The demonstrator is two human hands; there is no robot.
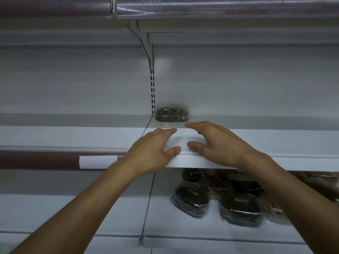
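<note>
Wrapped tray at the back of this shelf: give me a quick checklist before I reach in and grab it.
1. Left hand and right hand open, holding nothing: ok.
2. Stretch of shelf between the fingertips and the wrapped tray free of obstacles: ok.
3. Tray lying flat at the back: ok.
4. Wrap intact: cannot tell, too blurred.
5. Headroom under the upper shelf: ok.
</note>
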